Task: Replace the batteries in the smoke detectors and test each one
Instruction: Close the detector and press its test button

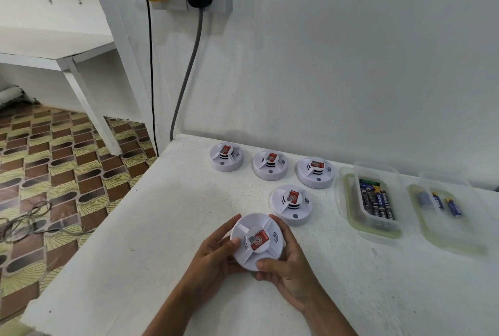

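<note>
The smoke detector (257, 241) now in work sits between both hands, held just above the near part of the white worktop (151, 227), face up and tipped a little toward the camera. The left hand (213, 252) curls round its left rim with the thumb laid on the top face; the right hand (289, 263) cups the right rim, thumb pressed on the near edge. Both hands are closed on the body, neither spread.

It is a round white disc with raised ribs running out from a central hub, a red label on the hub and a small sound mark to the label's right. Its case looks shut; no battery bay shows.

Four more detectors stand on the worktop: three in a row by the wall (226, 157) (270, 164) (315, 172) and one (291, 204) just beyond the held unit. All look closed, so I cannot tell which, if any, are already serviced.

To the right, a clear tub (348, 200) holds a bundle of batteries (376, 200), and a second tub (459, 238) holds a few loose cells (438, 200). Which tub holds the spent ones I cannot tell. My judgement is that the held unit has yet to be opened, and much of the job appears to remain.
</note>
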Demonstrator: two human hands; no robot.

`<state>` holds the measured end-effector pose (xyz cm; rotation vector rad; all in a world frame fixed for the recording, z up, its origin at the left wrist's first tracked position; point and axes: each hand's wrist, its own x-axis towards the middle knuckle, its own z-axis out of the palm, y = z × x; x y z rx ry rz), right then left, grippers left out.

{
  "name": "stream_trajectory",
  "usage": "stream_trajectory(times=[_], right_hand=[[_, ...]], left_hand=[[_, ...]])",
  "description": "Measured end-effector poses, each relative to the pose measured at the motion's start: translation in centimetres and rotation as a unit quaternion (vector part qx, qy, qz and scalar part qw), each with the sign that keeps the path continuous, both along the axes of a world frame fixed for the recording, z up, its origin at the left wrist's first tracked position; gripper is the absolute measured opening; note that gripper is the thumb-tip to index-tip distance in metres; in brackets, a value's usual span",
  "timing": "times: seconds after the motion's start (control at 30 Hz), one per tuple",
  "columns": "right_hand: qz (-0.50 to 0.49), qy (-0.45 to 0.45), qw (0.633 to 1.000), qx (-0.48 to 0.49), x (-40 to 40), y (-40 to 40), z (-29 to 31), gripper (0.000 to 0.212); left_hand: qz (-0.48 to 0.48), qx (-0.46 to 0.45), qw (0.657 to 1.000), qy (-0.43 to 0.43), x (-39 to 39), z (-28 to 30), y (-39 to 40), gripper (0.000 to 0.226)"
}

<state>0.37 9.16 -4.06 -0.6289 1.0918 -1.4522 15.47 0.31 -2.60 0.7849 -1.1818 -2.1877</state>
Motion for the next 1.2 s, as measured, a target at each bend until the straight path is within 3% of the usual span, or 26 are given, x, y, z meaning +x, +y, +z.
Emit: stream_trajectory(times=[1.2], right_hand=[[0.003, 0.011, 1.000, -0.014, -0.19, -0.08, -0.55, 0.083]], left_hand=[[0.007, -0.018, 1.000, -0.010, -0.15, 0.47, 0.36, 0.051]])
